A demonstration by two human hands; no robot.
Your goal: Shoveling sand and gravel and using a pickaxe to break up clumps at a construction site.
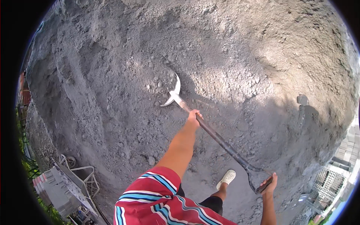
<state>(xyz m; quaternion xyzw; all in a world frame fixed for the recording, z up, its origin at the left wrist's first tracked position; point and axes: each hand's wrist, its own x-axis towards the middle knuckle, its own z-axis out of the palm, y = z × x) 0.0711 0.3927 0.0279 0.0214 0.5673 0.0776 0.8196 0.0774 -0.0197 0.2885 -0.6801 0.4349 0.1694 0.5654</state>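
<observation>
A long-handled shovel [225,144] slants across the middle, from lower right to upper left. My left hand [194,117] is closed around its shaft, just behind the metal blade [175,93]. At the other end, my right hand [270,183] grips the crossbar of the D-shaped handle. The blade lies against a large heap of grey, gravelly sand [123,90], and loose grains and small lumps cover part of it. How deep its tip sits in the sand is hidden.
At lower left stands a wheelbarrow [80,168] beside stacked grey blocks [52,189]. A pale crate [328,182] and paving [348,148] lie at the right edge. My foot in a cream clog [226,179] is on the sandy ground. Farther right, a dark lump [302,99] sits on the slope.
</observation>
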